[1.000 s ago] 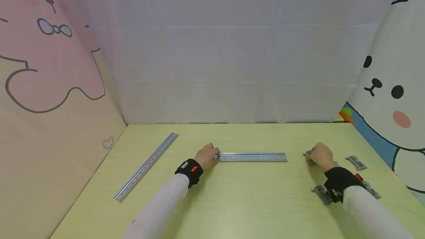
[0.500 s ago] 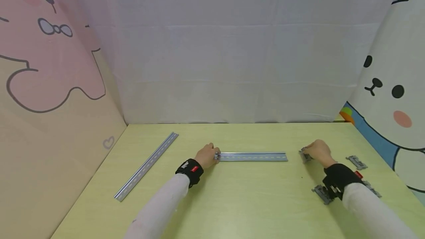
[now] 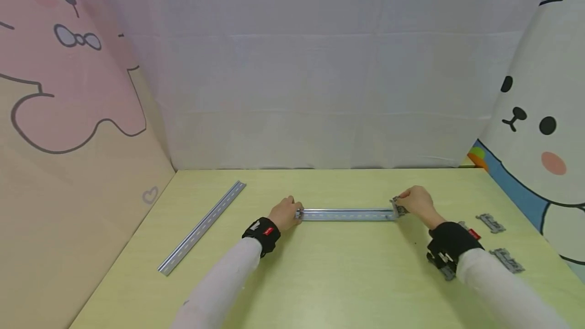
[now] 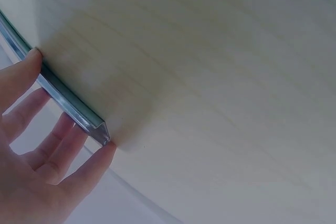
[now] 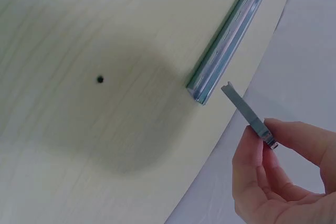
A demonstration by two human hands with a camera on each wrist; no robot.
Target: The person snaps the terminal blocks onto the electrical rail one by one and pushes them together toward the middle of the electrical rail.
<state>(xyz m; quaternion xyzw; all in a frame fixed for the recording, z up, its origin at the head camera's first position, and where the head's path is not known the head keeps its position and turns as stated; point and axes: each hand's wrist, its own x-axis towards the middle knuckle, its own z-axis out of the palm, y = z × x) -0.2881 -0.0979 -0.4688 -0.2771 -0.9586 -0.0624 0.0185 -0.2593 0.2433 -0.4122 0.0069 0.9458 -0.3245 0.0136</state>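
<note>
A slotted metal DIN rail [image 3: 347, 215] runs crosswise over the middle of the table. My left hand [image 3: 284, 213] grips its left end; in the left wrist view the thumb and fingers lie across the rail [image 4: 68, 100]. Between thumb and fingertips, my right hand [image 3: 419, 204] pinches a small flat grey clip-like piece [image 5: 244, 111], perhaps a rail terminal block part. That piece is by the rail's right end; the right wrist view shows a small gap between it and the rail [image 5: 231, 40].
A second DIN rail [image 3: 201, 230] lies slanted on the left of the table [image 3: 338, 278]. More grey pieces lie at the right: one toward the back [image 3: 491, 223], one near the right edge [image 3: 507, 260], and others partly hidden by my right wrist.
My right hand has lifted the grey piece and carried it left to the right end of the rail. The left hand has stayed on the rail's left end.
</note>
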